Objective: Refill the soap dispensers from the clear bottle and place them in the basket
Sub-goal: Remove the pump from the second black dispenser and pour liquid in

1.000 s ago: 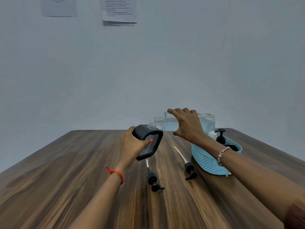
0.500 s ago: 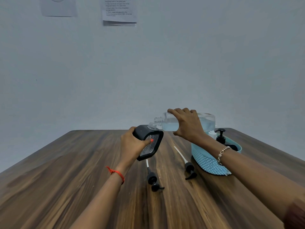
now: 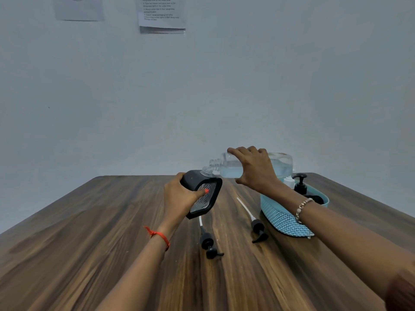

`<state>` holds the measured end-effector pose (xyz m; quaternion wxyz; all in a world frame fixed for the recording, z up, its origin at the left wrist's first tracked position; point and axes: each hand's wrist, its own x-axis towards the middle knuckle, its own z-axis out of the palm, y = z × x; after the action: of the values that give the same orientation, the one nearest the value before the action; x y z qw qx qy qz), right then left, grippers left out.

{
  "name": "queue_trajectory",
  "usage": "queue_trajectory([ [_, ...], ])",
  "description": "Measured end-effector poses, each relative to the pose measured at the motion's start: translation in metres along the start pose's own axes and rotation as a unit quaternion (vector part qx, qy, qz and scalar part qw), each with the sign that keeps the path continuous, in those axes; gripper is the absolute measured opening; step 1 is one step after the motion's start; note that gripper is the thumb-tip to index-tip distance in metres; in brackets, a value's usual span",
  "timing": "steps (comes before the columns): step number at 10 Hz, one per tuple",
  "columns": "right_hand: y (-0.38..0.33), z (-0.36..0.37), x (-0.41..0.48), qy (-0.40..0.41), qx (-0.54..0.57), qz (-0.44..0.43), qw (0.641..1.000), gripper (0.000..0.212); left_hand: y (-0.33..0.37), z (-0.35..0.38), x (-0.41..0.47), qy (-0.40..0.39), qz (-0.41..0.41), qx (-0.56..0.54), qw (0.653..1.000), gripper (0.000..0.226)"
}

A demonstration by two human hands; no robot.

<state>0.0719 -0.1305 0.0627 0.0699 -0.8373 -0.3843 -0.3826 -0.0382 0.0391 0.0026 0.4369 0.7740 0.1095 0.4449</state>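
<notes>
My left hand (image 3: 179,197) grips a black soap dispenser (image 3: 203,194) with a clear patterned window, tilted above the table with its threaded clear neck up and to the right. My right hand (image 3: 253,169) holds the clear bottle (image 3: 231,168) on its side, its open mouth at the dispenser's neck; clear liquid lies in the bottle. The blue basket (image 3: 283,217) sits under my right forearm, with a dispenser with a black pump head (image 3: 300,184) standing in it.
Two loose black pump heads with white tubes lie on the wooden table (image 3: 78,254): one (image 3: 208,243) below the held dispenser, one (image 3: 257,227) beside the basket. Paper sheets (image 3: 161,14) hang on the grey wall behind.
</notes>
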Motion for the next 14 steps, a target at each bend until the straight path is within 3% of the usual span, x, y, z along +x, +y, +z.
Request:
queue_trajectory([
  [14,-0.0040,-0.0004,0.0003,-0.009,0.000,-0.007,1.000,0.080,-0.0073,0.0000,-0.0024,0.018,-0.004,-0.032,0.999,0.042],
])
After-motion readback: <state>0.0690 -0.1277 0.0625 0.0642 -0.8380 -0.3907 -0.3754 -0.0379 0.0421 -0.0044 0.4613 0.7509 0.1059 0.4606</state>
